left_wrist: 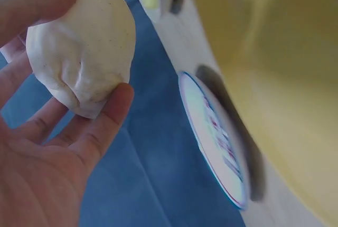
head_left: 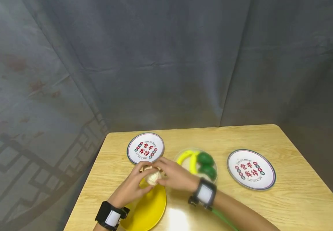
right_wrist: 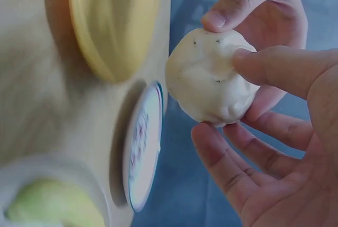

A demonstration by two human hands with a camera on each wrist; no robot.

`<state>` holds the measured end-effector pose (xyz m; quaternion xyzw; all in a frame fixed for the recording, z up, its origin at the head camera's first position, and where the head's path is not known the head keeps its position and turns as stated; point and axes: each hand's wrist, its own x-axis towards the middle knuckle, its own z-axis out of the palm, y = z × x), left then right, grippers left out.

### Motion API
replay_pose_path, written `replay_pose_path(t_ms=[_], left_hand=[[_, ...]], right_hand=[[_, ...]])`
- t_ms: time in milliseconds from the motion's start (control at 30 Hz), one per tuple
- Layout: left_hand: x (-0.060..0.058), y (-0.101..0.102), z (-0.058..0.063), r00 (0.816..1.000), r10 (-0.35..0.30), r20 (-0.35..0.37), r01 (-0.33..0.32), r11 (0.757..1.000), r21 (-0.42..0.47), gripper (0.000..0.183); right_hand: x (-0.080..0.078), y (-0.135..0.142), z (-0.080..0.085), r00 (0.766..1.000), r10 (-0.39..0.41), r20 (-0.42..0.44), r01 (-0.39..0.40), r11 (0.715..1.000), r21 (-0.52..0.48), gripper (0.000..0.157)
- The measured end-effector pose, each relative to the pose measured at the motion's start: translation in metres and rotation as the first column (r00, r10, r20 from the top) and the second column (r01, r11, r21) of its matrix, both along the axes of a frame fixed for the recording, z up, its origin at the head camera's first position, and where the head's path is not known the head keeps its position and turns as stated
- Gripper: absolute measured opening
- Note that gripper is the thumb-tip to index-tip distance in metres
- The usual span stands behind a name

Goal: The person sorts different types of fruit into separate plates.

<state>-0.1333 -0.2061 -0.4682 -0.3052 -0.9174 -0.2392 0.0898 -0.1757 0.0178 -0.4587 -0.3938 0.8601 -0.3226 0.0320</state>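
Observation:
A pale, pleated steamed bun (head_left: 153, 178) is held between both hands over the far end of a yellow plate (head_left: 150, 213). My left hand (head_left: 130, 190) grips its left side, thumb and fingers bent round it. From the right, my right hand (head_left: 179, 175) holds the same bun with thumb and fingertips. The left wrist view shows creases on the bun (left_wrist: 87, 47), with a left fingertip against its lower edge. Small dark specks dot the bun (right_wrist: 208, 79) in the right wrist view, where the right thumb presses on its face.
Behind the hands lies a white plate with red characters (head_left: 145, 148); a matching plate (head_left: 251, 169) lies to the right. Between them, a clear round dish holds yellow bananas (head_left: 193, 163) and green rounded pieces (head_left: 206, 162). Grey cloth (head_left: 160, 70) hangs behind the wooden table (head_left: 287, 154).

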Motion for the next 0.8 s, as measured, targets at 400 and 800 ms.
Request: replay_pose_path(t_ms=[400,800], left_hand=[[0.043,-0.026,-0.034,0.994,0.106,0.008,-0.106,0.994,-0.008,0.062],[0.049,-0.030,-0.049,0.991,0.126,-0.031,-0.126,0.992,0.015,0.065]], right_hand=[[0.023,-0.035,-0.033,0.995,0.101,0.002,-0.101,0.993,0.056,0.042],[0.026,-0.039,-0.048,0.994,0.108,-0.010,-0.108,0.993,0.046,0.042]])
